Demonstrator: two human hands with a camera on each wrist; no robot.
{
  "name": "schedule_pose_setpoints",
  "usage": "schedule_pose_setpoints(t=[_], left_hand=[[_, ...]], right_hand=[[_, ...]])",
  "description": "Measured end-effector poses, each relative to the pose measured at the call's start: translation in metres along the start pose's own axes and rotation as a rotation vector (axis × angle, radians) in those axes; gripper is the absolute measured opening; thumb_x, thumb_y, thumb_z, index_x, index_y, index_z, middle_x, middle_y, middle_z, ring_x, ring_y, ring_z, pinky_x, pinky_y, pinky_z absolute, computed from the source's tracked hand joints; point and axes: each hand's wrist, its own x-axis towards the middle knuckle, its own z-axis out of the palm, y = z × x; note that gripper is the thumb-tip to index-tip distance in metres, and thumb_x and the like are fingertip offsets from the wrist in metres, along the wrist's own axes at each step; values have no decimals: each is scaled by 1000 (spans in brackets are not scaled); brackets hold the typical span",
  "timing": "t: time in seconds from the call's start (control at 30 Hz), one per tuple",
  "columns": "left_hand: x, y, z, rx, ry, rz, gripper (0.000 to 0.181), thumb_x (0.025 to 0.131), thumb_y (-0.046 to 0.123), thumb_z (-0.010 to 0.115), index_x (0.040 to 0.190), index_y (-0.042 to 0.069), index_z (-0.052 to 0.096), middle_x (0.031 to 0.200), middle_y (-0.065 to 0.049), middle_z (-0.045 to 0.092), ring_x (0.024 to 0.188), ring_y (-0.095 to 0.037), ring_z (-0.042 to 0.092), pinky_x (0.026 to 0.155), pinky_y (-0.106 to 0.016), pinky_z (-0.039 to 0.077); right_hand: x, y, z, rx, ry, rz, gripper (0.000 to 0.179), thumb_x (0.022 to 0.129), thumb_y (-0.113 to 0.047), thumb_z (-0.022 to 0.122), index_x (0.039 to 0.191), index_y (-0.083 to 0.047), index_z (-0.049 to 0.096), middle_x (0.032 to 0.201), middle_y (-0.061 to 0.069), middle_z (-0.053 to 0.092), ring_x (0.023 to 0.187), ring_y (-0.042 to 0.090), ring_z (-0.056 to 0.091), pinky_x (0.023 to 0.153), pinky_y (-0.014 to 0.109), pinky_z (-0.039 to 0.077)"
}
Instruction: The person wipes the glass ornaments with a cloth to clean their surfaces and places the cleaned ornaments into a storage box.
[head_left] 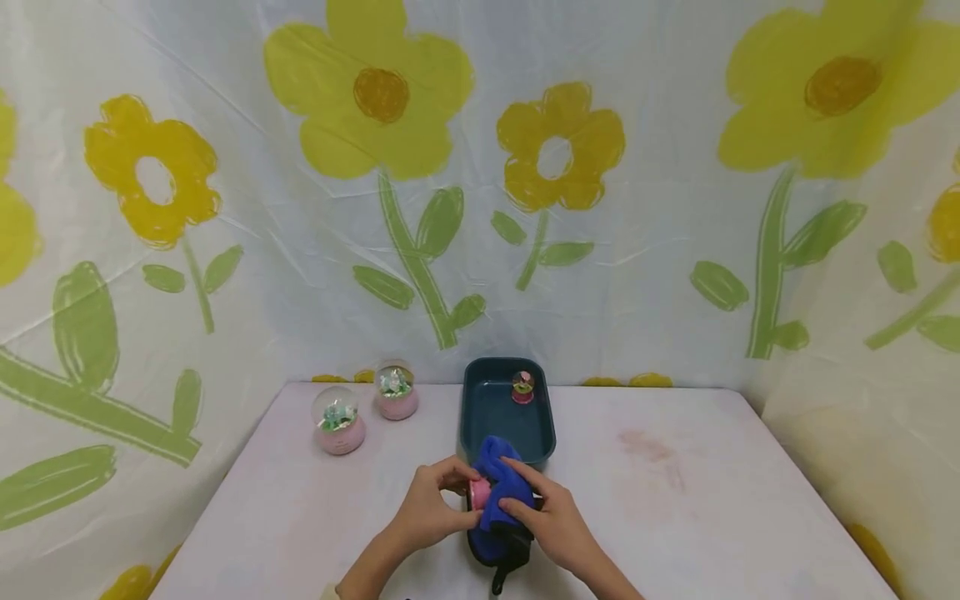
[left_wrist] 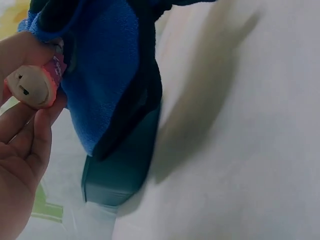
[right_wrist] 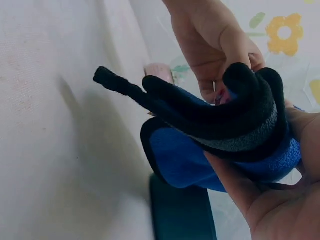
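Note:
In the head view my left hand [head_left: 433, 506] pinches the pink base of a small snow globe [head_left: 480, 493] between thumb and fingers. The base's pale round underside faces the left wrist camera, and its upper part is hidden in a blue cleaning cloth [head_left: 513, 492] with black edging. My right hand [head_left: 553, 518] grips this cloth, folded around the globe, with thumb and fingers. A black loop hangs from the cloth's edge. Both hands are close together in front of a dark teal tray [head_left: 471, 408]. Inside the tray, near its far right corner, stands another small snow globe [head_left: 522, 387].
Two larger snow globes with pink bases stand left of the tray, one nearer [head_left: 340, 421] and one farther back [head_left: 396, 390]. The white table [head_left: 675, 500] ends at a flower-printed curtain [head_left: 660, 333] behind and at the sides.

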Motion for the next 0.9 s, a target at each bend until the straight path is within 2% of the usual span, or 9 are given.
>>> schedule_pose_setpoints(t=[0.07,0.13,0.23,0.3,0.4,0.5,0.6,0.7,0.9], left_hand=[[0,0,0,-2,1,31,33,71,-1,83,97,3,63,94,-9,72,79,-17,67,73,-46,56],[0,-9,0,-39,2,14,34,70,-2,82,97,3,62,92,-8,72,77,-17,67,70,-45,56],[-1,-26,-1,-177,-30,-65,35,70,-5,81,98,1,60,91,-9,72,76,-16,67,68,-39,57],[-2,-36,-2,-308,-62,-159,36,71,-5,81,99,1,58,91,-10,73,79,-18,69,69,-35,57],[0,-40,-4,-472,-102,-239,37,74,-1,80,102,0,56,94,-15,72,84,-22,70,72,-34,57],[3,-38,-5,-522,-107,-270,39,74,3,81,103,-1,55,96,-19,71,87,-24,70,76,-36,56],[2,-33,-4,-461,-91,-244,40,74,2,82,103,-2,55,97,-18,71,87,-25,70,76,-37,56],[-1,-29,-1,-309,-64,-174,38,73,-1,82,101,-1,57,98,-12,72,86,-23,69,77,-37,56],[2,-10,4,48,7,116,34,69,-5,83,96,4,63,98,-9,72,83,-17,68,74,-41,56]], right_hand=[[0,0,1,-15,10,-26,50,93,-30,66,140,-18,52,137,27,48,108,37,60,79,38,55],[-1,1,3,-19,15,-44,50,93,-30,66,140,-19,53,136,26,50,108,35,60,79,37,55],[-4,3,5,3,0,-69,51,94,-27,66,141,-18,51,136,26,50,108,34,60,80,36,55],[-6,4,6,22,-9,-87,51,93,-23,66,142,-17,50,135,25,50,107,33,61,81,35,55],[-7,3,6,52,-1,-130,52,93,-18,67,142,-18,50,136,22,51,109,34,60,83,36,54],[-6,1,5,72,14,-150,52,92,-17,68,141,-19,51,137,20,51,112,35,59,86,37,52],[-7,2,5,79,9,-124,52,93,-18,67,142,-18,50,138,23,49,112,36,58,86,38,53],[-8,2,5,71,15,-81,51,94,-20,66,142,-16,50,139,27,46,112,37,58,83,38,54],[-6,0,3,34,62,-32,51,94,-26,66,142,-20,51,142,24,44,117,38,55,84,38,53]])
